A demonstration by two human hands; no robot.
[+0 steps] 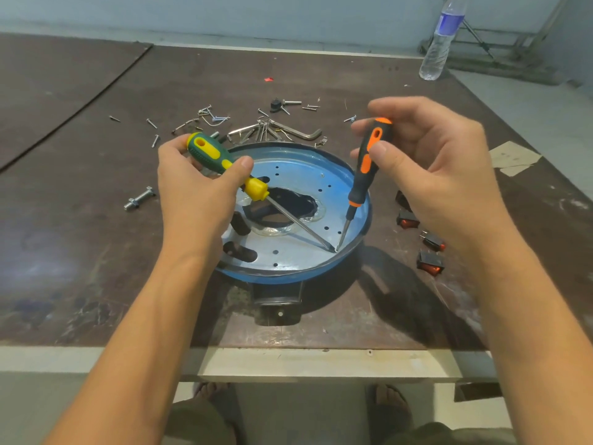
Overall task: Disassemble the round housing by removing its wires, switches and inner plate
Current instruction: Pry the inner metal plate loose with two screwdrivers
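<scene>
- Head view, step in hand: the round housing (272, 278) sits open side up in the middle of the frame on the bench (80, 236). Four switches (430, 263) already lie on the bench to its right, and no wires show in it. The inner plate (288, 253) looks to be what is left to remove.
- Head view, hands: the left hand (195, 187) has thumb and fingers wrapped round the handle of a green-and-yellow screwdriver (221, 160). The right hand (433, 162) pinches the top of an orange-and-black screwdriver (369, 155) with loosely curled fingers.
- Head view, next move: both tips meet at the plate's lower-right edge, just inside the housing wall. Probably the next move calls for working a tip into that seam and levering up, with the second tool holding the gap.
- Head view, direction: the housing is round, so it has no true long axis. Its dark bracket (277, 303) points toward the lower edge of the frame. The green-and-yellow shaft runs from upper left down to lower right. The orange-and-black one stands nearly upright, leaning toward lower left.
- Head view, surroundings: loose screws (154, 123) and hex keys (288, 130) lie above the housing.
</scene>
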